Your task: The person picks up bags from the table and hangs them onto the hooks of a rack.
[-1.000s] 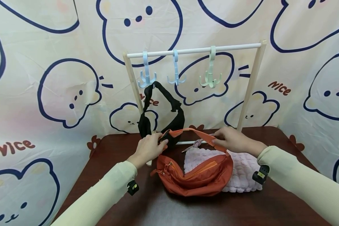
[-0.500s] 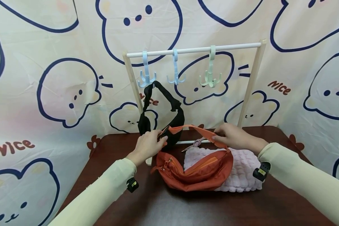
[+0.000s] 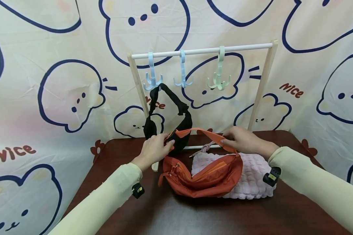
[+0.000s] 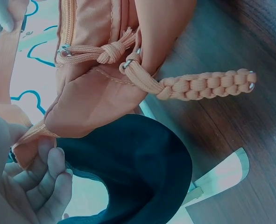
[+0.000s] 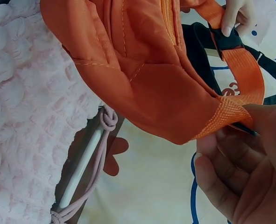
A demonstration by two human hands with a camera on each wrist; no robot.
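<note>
An orange bag (image 3: 204, 179) with zips and a wide strap hangs from both hands, low over the table. My left hand (image 3: 155, 150) grips the strap by its black buckle (image 5: 227, 41), seen in the right wrist view. At the bag's other end, my right hand (image 3: 244, 141) pinches the strap between thumb and fingers. The strap (image 3: 200, 131) arches between the hands. A braided orange cord pull (image 4: 208, 86) dangles from the bag in the left wrist view. Behind the left hand a black bag (image 3: 186, 125) hangs by its strap from the left blue hook (image 3: 153, 81).
A pale pink fluffy bag (image 3: 254, 171) lies on the dark table (image 3: 176, 215) behind the orange one. A white rack (image 3: 200, 51) stands at the back, bearing a middle blue hook (image 3: 183, 73) and a green hook (image 3: 219, 73). Patterned cloth (image 3: 70, 98) surrounds the table.
Both hands have risen slightly with the orange bag, whose lower edge now sits a little higher. Its cord pull has swung slightly. The black bag and hooks stay where they were.
</note>
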